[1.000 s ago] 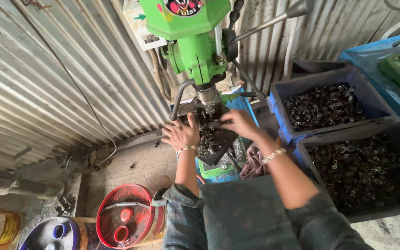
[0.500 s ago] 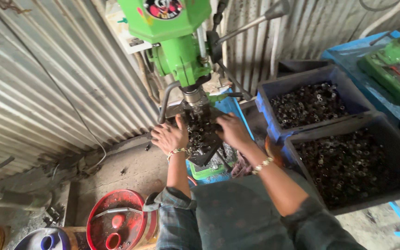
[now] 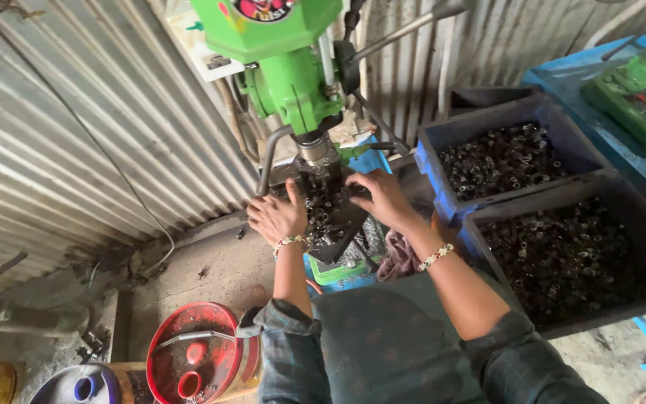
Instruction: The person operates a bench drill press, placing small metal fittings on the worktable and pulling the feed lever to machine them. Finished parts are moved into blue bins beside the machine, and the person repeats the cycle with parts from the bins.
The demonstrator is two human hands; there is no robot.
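Under the green drill press, my left hand rests open-fingered on the left of its tray of small dark metal parts; my right hand lies spread on the tray's right. I judge fingers this near the spindle risk being caught.

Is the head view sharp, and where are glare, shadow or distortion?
Head view: mostly sharp, daylight soft; the green drill press leans from wide-angle distortion; mild sheen on the red tin; both hands are clear; dark parts in the crates lose detail.
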